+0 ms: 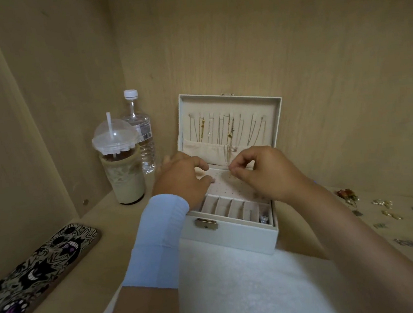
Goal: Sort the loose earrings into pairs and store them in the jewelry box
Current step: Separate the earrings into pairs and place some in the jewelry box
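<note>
Nothing here can be read as a word, brand or number. The water bottle (146, 147), at about ten o'clock from the jewelry box (231, 240), carries a label (144, 131) with a block of small dark print, too blurred to make out. The phone case (42, 273), at about eight o'clock from the box, bears cartoon monster faces rather than letters.

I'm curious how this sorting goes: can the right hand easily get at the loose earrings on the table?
Probably yes. The loose earrings lie on the bare table right of the jewelry box, and nothing stands between them and the right hand, which is over the box.
</note>
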Tool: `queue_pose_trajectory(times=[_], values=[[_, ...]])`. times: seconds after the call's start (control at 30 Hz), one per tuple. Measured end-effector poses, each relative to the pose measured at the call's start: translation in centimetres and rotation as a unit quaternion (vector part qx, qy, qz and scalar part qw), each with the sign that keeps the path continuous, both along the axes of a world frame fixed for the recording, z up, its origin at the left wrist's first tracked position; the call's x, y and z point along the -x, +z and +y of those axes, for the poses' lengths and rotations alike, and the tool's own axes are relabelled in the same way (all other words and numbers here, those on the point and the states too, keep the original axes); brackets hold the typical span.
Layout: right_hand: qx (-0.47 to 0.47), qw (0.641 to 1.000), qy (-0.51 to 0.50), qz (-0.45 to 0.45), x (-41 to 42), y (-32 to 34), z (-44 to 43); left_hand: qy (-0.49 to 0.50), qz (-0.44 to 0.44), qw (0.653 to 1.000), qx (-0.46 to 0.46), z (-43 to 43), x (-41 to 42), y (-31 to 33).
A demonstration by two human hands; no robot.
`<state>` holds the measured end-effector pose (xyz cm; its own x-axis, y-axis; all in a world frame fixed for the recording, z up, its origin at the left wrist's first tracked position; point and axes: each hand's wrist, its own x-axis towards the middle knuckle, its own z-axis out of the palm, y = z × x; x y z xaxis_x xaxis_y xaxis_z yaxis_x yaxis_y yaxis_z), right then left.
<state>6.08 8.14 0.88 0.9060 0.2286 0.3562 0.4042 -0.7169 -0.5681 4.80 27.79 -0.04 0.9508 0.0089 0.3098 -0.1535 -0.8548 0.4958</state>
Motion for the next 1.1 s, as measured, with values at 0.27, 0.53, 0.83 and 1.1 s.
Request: queue_pose_trajectory(times=[0.27, 0.53, 0.83, 1.1], values=[[0.051, 0.985, -0.150, 0.073, 0.5, -1.0, -11.9, -0.140, -0.033, 0.990, -0.009, -8.9, 0.7, 1.1], [0.180, 0.958, -0.204, 0.087, -0.6, -2.9, -17.3, -0.194, 0.116, 0.968, -0.109, -19.2, -3.2, 0.6], [0.240, 0.954, -0.175, 0.046, -2.0, -5.4, -17.4, -0.162, 0.160, 0.955, -0.188, -23.2, -6.8, -1.7], [0.213, 0.959, -0.183, 0.033, -1.7, -5.1, -18.1, -0.118, 0.173, 0.963, -0.168, -24.0, -7.9, -3.2]])
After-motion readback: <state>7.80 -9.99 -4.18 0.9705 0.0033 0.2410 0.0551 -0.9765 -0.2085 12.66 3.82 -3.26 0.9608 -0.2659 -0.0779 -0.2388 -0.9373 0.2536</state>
